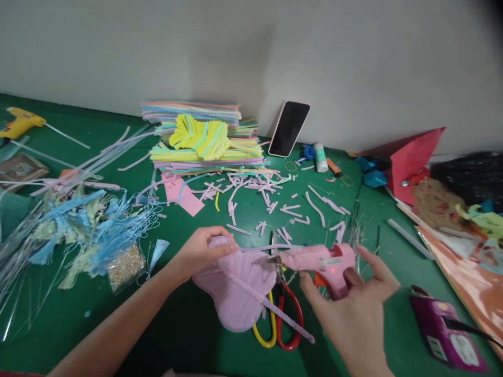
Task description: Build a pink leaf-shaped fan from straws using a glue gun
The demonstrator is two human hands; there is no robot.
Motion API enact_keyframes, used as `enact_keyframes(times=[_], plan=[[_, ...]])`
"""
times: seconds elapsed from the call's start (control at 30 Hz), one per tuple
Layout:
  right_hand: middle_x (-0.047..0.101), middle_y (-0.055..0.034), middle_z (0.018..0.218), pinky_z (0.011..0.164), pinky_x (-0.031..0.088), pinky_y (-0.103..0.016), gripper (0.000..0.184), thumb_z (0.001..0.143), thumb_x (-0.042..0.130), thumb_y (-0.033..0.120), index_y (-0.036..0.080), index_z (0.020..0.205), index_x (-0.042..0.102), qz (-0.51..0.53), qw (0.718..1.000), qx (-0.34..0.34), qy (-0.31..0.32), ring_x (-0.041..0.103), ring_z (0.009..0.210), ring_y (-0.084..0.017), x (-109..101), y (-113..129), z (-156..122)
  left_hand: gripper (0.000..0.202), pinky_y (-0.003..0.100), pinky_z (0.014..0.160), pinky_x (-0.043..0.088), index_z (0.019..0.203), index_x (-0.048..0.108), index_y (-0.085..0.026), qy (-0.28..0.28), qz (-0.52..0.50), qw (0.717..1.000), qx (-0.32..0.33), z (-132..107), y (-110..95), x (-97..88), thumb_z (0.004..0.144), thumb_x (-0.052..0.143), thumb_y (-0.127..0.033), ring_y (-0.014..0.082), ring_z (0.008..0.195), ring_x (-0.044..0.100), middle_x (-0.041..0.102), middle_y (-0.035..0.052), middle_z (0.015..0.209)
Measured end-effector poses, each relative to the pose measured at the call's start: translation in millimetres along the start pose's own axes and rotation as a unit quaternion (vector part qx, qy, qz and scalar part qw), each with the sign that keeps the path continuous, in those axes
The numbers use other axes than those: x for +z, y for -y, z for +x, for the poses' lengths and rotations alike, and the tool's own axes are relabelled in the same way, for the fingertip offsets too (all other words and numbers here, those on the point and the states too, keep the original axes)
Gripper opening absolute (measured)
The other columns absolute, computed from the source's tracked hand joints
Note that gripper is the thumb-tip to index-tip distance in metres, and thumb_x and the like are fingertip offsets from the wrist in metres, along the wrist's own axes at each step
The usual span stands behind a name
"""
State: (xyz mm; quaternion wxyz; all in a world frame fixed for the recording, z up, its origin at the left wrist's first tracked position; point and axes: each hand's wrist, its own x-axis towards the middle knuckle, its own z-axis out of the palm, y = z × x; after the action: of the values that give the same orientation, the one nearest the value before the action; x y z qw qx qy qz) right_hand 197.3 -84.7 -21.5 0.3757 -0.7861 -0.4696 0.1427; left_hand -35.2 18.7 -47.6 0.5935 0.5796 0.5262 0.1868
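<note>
The left hand pinched the lilac paper piece by its upper left, seemingly to steady it above the bench and scissors, while the right hand gripped the pink glue gun, nozzle aimed toward its edge.

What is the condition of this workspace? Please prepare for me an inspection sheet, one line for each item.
Surface: green tabletop, strewn with craft materials.
Job's things: purple piece with a stem; pink glue gun, small red light showing; scissors, partly behind the stem.
Clutter: purple offcuts, blue tassels, bag of beads, stacked strips, yellow glue gun.
Left grip: holds the purple piece by its upper left part.
Right grip: holds the pink glue gun, nozzle near the piece's edge; contact unclear.
Cables: black cable at the purple box.
Surroundings: grey wall; phone propped upright before it.
</note>
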Motion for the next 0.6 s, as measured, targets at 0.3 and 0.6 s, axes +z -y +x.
enact_keyframes(times=[0.3, 0.6], plan=[[0.064, -0.014, 0.111, 0.056, 0.056, -0.034, 0.071, 0.075, 0.063, 0.041, 0.022, 0.137, 0.034, -0.096, 0.993, -0.047, 0.048, 0.073, 0.073, -0.025, 21, -6, 2, 0.028, 0.025, 0.072, 0.045, 0.079, 0.071, -0.018, 0.002, -0.011, 1.0, -0.012, -1, 2, 4.1, 0.077, 0.066, -0.045, 0.0203, 0.081, 0.063, 0.07, 0.0004, 0.08], [0.066, -0.002, 0.078, 0.052, 0.056, -0.03, 0.071, 0.072, 0.069, 0.038, 0.021, 0.132, 0.034, 0.041, 0.992, 0.036, 0.11, 0.068, 0.06, -0.02, 22, 0, 11, 0.026, 0.027, 0.074, 0.045, 0.077, 0.07, -0.018, 0.012, -0.008, 1.0, -0.013, -1, 0, 3.0, 0.077, 0.066, -0.044, 0.0211, 0.082, 0.063, 0.071, 0.0012, 0.081]])
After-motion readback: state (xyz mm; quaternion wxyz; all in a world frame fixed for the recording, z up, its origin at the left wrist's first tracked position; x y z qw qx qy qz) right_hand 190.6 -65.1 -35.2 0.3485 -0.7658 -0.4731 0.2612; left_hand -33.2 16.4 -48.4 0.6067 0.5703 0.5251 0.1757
